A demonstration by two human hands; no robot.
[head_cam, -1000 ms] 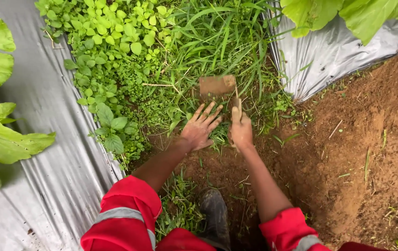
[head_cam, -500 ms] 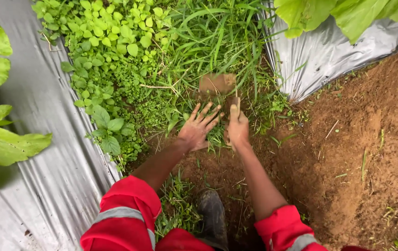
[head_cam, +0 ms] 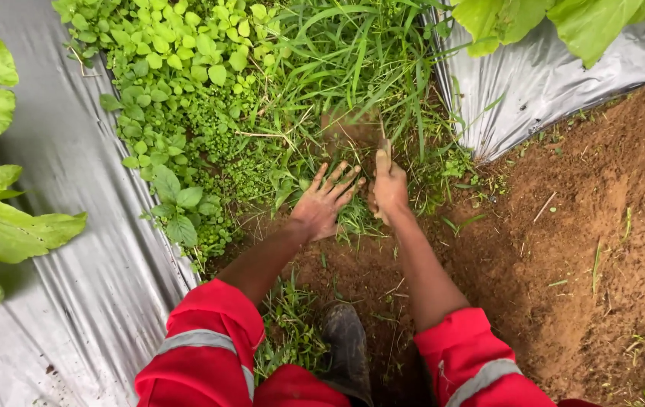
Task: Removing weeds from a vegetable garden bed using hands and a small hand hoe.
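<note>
while your left hand point(head_cam: 324, 202) lies flat with fingers spread on the clump of long green grass point(head_cam: 352, 218) at the centre of the frame, your right hand point(head_cam: 389, 188) just beside it is closed around the thin handle of a flat, soil-caked hoe blade point(head_cam: 349, 128), which sits in the grass just above your fingertips. bare reddish-brown soil point(head_cam: 563, 241) fills the right side. silver plastic mulch sheet point(head_cam: 73, 301) covers the left, and a dark muddy boot point(head_cam: 346, 343) shows at bottom centre between your red sleeves point(head_cam: 202, 347).
</note>
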